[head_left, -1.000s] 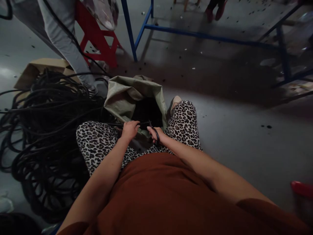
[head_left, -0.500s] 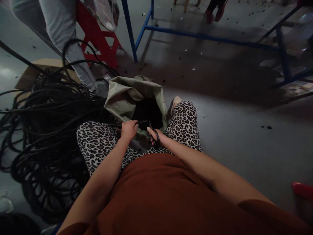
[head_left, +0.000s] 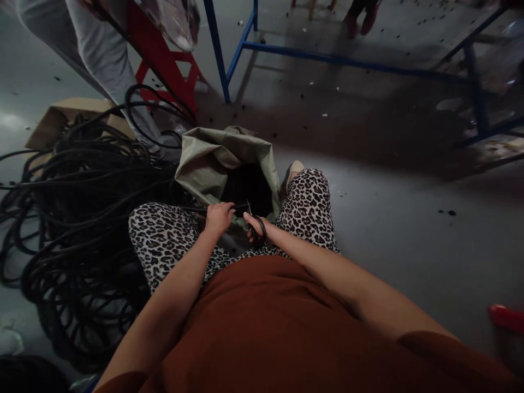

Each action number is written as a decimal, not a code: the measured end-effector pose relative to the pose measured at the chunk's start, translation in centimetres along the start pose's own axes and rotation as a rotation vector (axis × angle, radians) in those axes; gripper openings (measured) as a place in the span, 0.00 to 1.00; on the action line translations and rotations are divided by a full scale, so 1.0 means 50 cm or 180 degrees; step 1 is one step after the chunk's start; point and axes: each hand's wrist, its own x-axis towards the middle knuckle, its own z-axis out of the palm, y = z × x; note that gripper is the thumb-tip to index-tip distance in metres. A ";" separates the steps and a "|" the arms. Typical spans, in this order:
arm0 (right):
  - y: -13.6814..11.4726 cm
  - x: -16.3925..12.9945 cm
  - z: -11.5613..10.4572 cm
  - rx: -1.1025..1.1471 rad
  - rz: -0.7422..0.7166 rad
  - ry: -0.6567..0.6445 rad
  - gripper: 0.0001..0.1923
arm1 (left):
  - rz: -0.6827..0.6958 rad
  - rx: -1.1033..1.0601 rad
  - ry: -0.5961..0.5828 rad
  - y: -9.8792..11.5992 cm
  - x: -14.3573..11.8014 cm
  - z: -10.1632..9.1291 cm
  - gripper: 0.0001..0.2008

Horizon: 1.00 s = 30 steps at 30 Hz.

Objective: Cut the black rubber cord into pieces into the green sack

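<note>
My left hand [head_left: 219, 218] is closed around a black rubber strip [head_left: 195, 209], whose end sticks out past my fingers toward the right. Black-handled scissors [head_left: 257, 233] are gripped in my right hand [head_left: 254, 225], with the blades pointing up and away from me beside the strip's end. Both hands are between my knees, over the near rim of an open green woven sack [head_left: 266, 158]. The sack's inside is dark, and I cannot make out its contents. A large tangle of black strips [head_left: 90, 185] lies on the floor to my left.
Behind the tangle stands an open cardboard box [head_left: 53, 117]. A person in grey trousers [head_left: 102, 54] is by a red stool [head_left: 155, 49] at the upper left. A blue metal frame [head_left: 327, 57] crosses the far side. Small black bits [head_left: 451, 213] dot the floor.
My left hand has shifted slightly right and the scissors slightly left. Less of the strip shows beyond my fingers. Behind the tangle, the other person's black strip has swung up and to the right.
</note>
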 end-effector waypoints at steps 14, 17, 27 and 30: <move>0.002 0.005 -0.003 -0.0271 -0.0060 0.0086 0.28 | 0.0046 -0.0043 -0.0118 0.003 -0.001 0.002 0.16; -0.001 0.003 -0.002 -0.0297 -0.0074 0.0104 0.27 | 0.0050 -0.0042 -0.0148 0.002 -0.001 0.001 0.16; -0.002 0.005 -0.006 -0.0356 -0.0179 0.0252 0.24 | 0.0128 -0.0102 -0.0177 -0.005 0.001 0.005 0.17; 0.004 0.011 -0.006 -0.0342 -0.0275 0.0402 0.22 | 0.0074 -0.0085 -0.0200 -0.003 0.002 0.006 0.17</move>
